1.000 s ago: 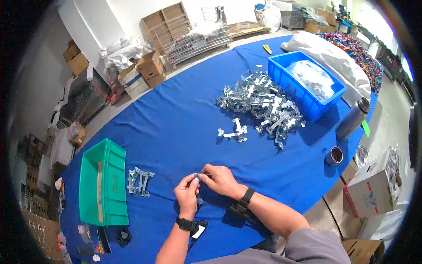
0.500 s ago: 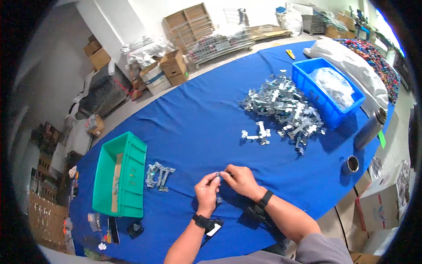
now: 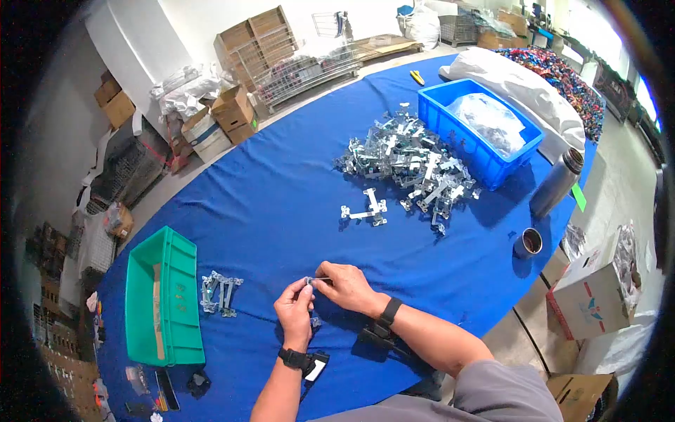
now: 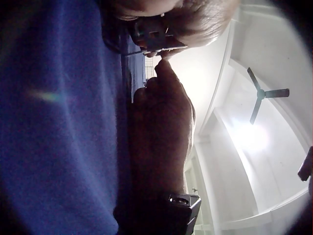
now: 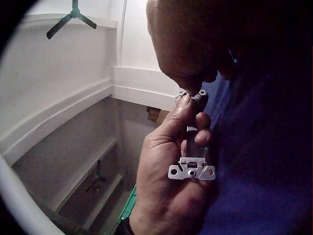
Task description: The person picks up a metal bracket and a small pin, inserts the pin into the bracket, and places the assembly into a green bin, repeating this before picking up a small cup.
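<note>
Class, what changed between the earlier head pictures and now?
Only the head view swung left, then back; nothing was visibly taken or released. The left hand still holds a metal bracket, the right hand at its end; bracket pile, green bin and blue bin unmoved.

The head view looks forward and down from above, set well back, with a wide, round-edged field over the surface [image 3: 274, 204], the left hand [image 3: 294, 313] and the right hand [image 3: 349, 288]. The left wrist view sits very close and faces across to the right hand, turned sideways so the surface runs down its left side. The right wrist view, also close, faces the left hand and a metal bracket [image 5: 191, 170], with the surface at its right. Both wrist views share a ceiling fan [image 4: 261, 93]; all three share both hands.
</note>
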`<action>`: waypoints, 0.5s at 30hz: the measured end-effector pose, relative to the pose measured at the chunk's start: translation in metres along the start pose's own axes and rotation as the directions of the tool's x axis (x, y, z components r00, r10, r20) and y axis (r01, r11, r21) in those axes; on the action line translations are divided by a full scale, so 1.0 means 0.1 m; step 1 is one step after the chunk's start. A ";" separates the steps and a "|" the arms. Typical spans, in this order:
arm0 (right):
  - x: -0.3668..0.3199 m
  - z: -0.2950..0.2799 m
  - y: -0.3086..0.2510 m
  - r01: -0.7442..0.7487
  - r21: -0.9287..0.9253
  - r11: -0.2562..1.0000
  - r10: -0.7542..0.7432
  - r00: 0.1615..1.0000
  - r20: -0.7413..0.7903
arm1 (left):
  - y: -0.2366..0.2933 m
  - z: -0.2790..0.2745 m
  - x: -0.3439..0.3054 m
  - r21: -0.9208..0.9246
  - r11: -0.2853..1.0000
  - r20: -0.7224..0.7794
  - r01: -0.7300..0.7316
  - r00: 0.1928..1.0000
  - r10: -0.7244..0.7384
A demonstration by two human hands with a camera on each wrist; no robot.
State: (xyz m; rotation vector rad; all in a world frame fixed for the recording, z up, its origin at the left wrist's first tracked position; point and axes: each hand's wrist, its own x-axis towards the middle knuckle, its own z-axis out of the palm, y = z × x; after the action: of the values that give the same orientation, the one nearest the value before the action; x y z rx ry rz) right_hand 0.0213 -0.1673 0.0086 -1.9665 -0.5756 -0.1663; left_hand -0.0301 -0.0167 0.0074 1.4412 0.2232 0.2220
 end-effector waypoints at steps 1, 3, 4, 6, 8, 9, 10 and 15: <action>0.00 0.01 0.01 -0.011 -0.001 1.000 0.011 1.000 0.001 | -0.01 -0.01 0.01 0.014 1.000 -0.012 -0.007 1.000 0.007; -0.02 0.03 0.03 -0.006 0.020 1.000 0.006 1.000 -0.003 | 0.01 0.00 -0.01 0.036 0.999 -0.017 -0.006 1.000 0.007; -0.03 0.03 0.04 -0.008 0.020 1.000 0.008 1.000 -0.004 | 0.00 -0.01 -0.02 0.037 0.999 -0.016 -0.005 1.000 0.005; -0.01 0.02 0.04 0.013 0.016 1.000 -0.013 1.000 0.013 | 0.01 -0.01 -0.01 0.030 1.000 -0.009 0.007 1.000 -0.007; 0.01 0.02 0.05 0.032 0.016 0.999 -0.032 0.999 -0.002 | -0.01 -0.01 0.02 0.042 0.999 -0.009 -0.008 1.000 0.008; -0.01 0.03 0.05 0.042 0.019 0.999 -0.041 0.999 -0.020 | -0.02 -0.02 0.00 0.059 0.998 -0.004 -0.015 1.000 0.016; -0.04 0.04 0.05 0.033 0.024 0.999 -0.032 0.999 -0.019 | -0.03 -0.03 -0.01 0.064 0.998 -0.005 -0.006 1.000 0.007; 0.00 0.03 0.02 0.025 -0.003 1.000 -0.025 1.000 -0.019 | -0.02 -0.01 0.01 0.047 0.999 -0.001 0.002 1.000 -0.002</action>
State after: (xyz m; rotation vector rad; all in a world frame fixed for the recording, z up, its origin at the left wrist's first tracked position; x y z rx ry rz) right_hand 0.0222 -0.1657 0.0058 -1.9591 -0.5886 -0.2012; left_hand -0.0300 -0.0154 0.0047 1.4878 0.2320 0.2176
